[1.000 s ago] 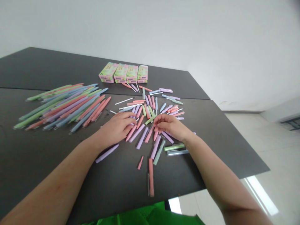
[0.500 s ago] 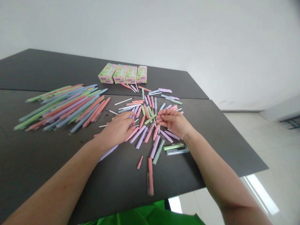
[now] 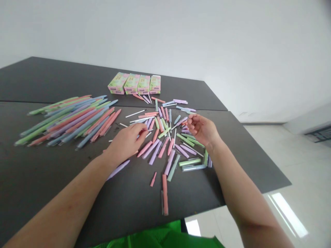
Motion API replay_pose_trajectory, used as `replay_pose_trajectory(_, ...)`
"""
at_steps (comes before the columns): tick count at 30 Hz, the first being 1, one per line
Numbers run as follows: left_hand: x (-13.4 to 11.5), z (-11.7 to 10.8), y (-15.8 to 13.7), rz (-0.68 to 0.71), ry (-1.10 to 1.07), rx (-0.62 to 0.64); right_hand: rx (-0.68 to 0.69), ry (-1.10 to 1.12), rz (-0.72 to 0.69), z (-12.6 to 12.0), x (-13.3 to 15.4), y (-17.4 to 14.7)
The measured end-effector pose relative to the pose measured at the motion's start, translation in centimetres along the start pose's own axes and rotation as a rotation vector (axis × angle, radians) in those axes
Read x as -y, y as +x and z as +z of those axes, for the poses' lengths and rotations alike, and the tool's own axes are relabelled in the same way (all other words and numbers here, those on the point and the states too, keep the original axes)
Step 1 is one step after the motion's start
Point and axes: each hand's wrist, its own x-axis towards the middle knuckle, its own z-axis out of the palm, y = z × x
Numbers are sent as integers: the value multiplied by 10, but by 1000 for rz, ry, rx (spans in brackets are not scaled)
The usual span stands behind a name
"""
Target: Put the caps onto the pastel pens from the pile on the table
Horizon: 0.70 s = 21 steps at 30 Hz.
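Pastel pen barrels, caps and thin white refills lie loose across the middle of the dark table. Over the left side of this scatter is my left hand (image 3: 128, 139), thumb and forefinger pinched together; a tiny tip shows at them, too small to name. My right hand (image 3: 203, 129) hovers at the right side, fingers loosely curled and apart, nothing visible in them. Just beyond its fingertips lies a pale green pen part (image 3: 190, 113). Below it are a green barrel (image 3: 190, 162) and a light blue barrel (image 3: 193, 168). A purple barrel (image 3: 118, 170) lies beside my left wrist.
At the left is a heap of long pastel pens (image 3: 69, 119). Several small green-and-pink boxes (image 3: 137, 83) stand in a row at the back. Near the front edge lie a red pen barrel with a clear clip (image 3: 165, 194) and a small pink piece (image 3: 153, 179).
My right hand has moved right and slightly away from me, uncovering green parts and a refill under it. My left hand has stayed nearly in place, its fingers now pinched.
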Motion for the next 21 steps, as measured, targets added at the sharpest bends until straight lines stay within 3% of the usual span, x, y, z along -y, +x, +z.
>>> replay_pose_trajectory(7, -21, 0, -1, 31, -151, 28, 272, -214, 189, 28, -24, -18)
replay_pose_trajectory(12, -28, 5, 0, 54, -213, 56, 404, -355, 202, 43, -45, -28)
replay_pose_trajectory(16, -31, 8, -1, 53, -211, 71, 433, -465, 187, 43, -53, -28)
replay_pose_trajectory(21, -24, -1, 0, -14, -301, 75, 378, -394, 184, 44, -52, -26)
